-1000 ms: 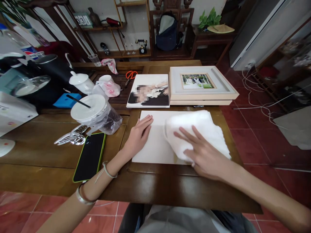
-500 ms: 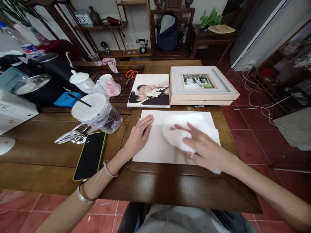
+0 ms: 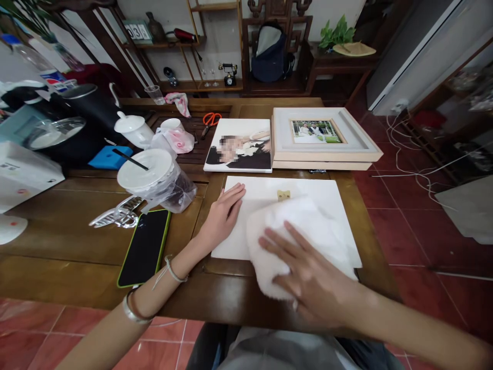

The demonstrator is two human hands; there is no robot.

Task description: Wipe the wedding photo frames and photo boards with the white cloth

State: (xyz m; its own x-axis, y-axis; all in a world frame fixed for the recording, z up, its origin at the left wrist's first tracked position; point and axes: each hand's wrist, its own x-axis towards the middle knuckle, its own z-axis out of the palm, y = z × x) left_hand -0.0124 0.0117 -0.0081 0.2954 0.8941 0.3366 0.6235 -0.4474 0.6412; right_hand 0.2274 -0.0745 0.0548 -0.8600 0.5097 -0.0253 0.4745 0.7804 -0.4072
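A white panel point(image 3: 234, 241) lies on the wooden table in front of me, with a small gold-coloured metal plate point(image 3: 284, 195) near its far edge. My left hand point(image 3: 225, 210) rests flat on the panel's left side, fingers stretched out and holding nothing. Over the panel's right and near part spreads a fluffy white cloth point(image 3: 262, 267), which reaches past the near edge. On top of this cloth my right hand point(image 3: 304, 267) presses down with its fingers spread; it is slightly blurred. The cloth hides part of the panel.
Behind the panel are a printed photo panel point(image 3: 239, 159) and stacked pale frames point(image 3: 281, 154). Leftward stand a lidded cup with a straw point(image 3: 148, 172), a phone point(image 3: 144, 249), and a clear-and-silver object point(image 3: 121, 213). Orange-handled scissors point(image 3: 211, 121) lie farther back, near a white teapot point(image 3: 134, 131).
My right hand and the cloth have moved toward me and slightly left, uncovering the gold-coloured plate. My left hand stays in place on the panel.
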